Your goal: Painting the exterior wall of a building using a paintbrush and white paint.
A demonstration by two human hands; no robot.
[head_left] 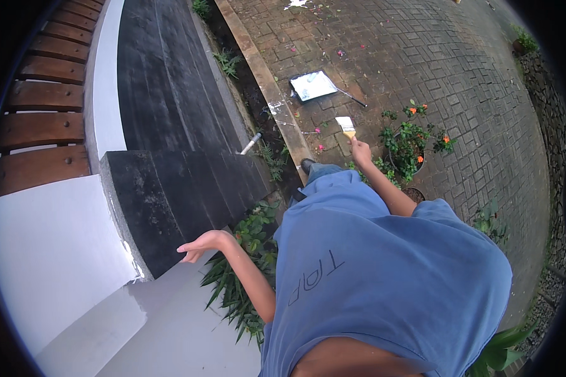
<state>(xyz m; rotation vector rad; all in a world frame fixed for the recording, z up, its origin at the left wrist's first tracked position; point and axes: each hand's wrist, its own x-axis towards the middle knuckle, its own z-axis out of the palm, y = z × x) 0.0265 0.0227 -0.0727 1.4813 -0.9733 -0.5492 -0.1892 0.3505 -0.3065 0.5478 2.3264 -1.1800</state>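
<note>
My right hand [360, 152] grips a flat paintbrush [345, 125] by its light wooden handle. White paint coats its bristles, which point away from me over the brick paving. Beyond the brush a paint tray [313, 86] lies on the ground, with white paint in it and a thin dark-ended handle sticking out to its right. On the left, my left hand [200, 245] is held out with its fingers stretched and nothing in them. It is nearest to the dark tiled wall face [176, 195]; whether it touches that face I cannot tell.
White wall sections [41, 232] and brown wooden slats [44, 129] stand at the left. Green plants [233, 295] grow below my left arm. A potted plant with orange flowers [415, 144] is beside my right forearm. A white pipe [251, 144] juts over the planted gutter.
</note>
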